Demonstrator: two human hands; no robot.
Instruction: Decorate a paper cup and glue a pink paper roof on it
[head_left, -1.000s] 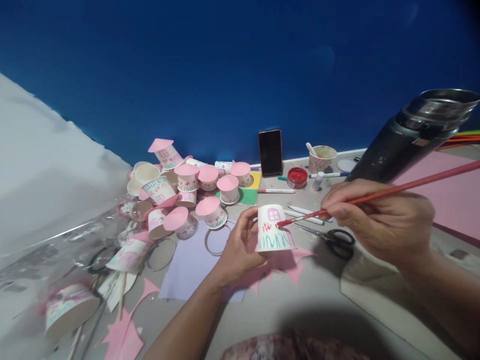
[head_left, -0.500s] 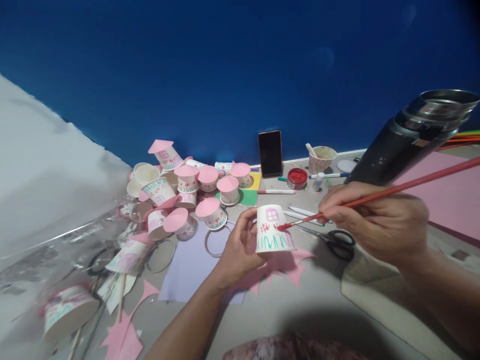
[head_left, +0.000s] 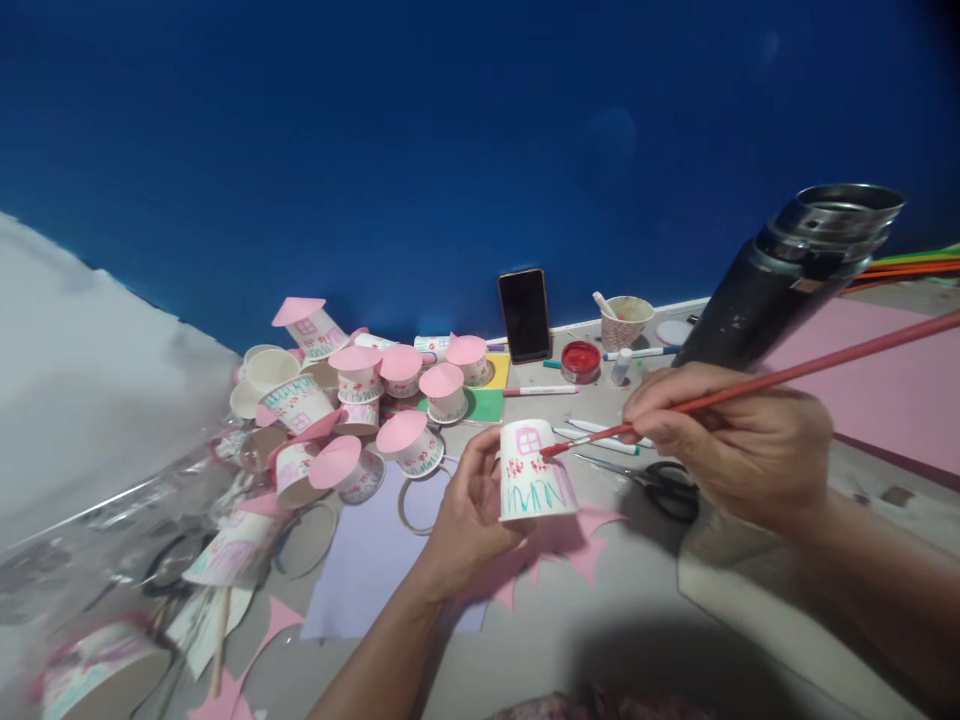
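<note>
My left hand [head_left: 474, 505] is closed around the side of an upside-down white paper cup [head_left: 534, 472]. A purple window, red dabs and green grass strokes decorate the cup. Between the fingers of my right hand [head_left: 735, 440] is a red-handled paintbrush [head_left: 757, 383]. Its red-tipped bristles meet the cup's side just below the window. Behind the cup stands a small open jar of red paint [head_left: 580, 361]. Beneath the cup lie pink paper scraps [head_left: 589, 555], and black-handled scissors [head_left: 670, 490] rest below my right hand.
Decorated cups with pink cone roofs [head_left: 401, 368] crowd the left side. A phone [head_left: 524, 315] leans on the blue wall, near a cup with a marker [head_left: 627, 322]. A dark flask [head_left: 780, 270] stands at right. Lilac paper [head_left: 360, 570] lies on the table.
The brush tip has shifted slightly up the cup, nearer the window. The camera view has turned a little, so most things sit lower and further left. Both hands keep their hold.
</note>
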